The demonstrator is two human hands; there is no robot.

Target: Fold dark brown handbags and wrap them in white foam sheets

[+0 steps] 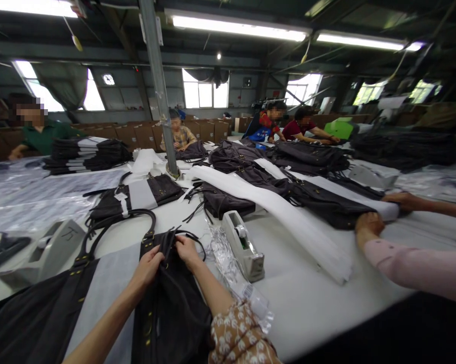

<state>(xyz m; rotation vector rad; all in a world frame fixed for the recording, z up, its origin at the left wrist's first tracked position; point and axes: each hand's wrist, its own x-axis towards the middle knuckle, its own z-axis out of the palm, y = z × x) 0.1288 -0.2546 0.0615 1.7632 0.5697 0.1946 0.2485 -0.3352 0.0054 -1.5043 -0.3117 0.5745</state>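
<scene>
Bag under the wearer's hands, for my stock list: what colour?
The bag is dark grey, nearly black, clearest in the head view.

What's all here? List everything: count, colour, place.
Soft fabric handbag: one, charcoal, foreground.
Flat band: one, pale, across it.
Flat worktable: one, white, beneath.
Other fabric bags: many, charcoal, tabletop.
Boxy tape dispensers: at least two, grey, left, centre.
Long flat strips: several, white, centre.
Plastic film: uncounted, clear, left, centre.
Metal pole: one, grey, left.
Cardboard boxes: several, brown, back.
Tube lamps: at least three, white, overhead.
Windows: at least five, bright, back.
People: four, varied clothing, far side.
Other hands: two, one pink-sleeved, right.
Own left hand: one, bare, on handbag.
Own right hand: one, bare, on handbag.
</scene>
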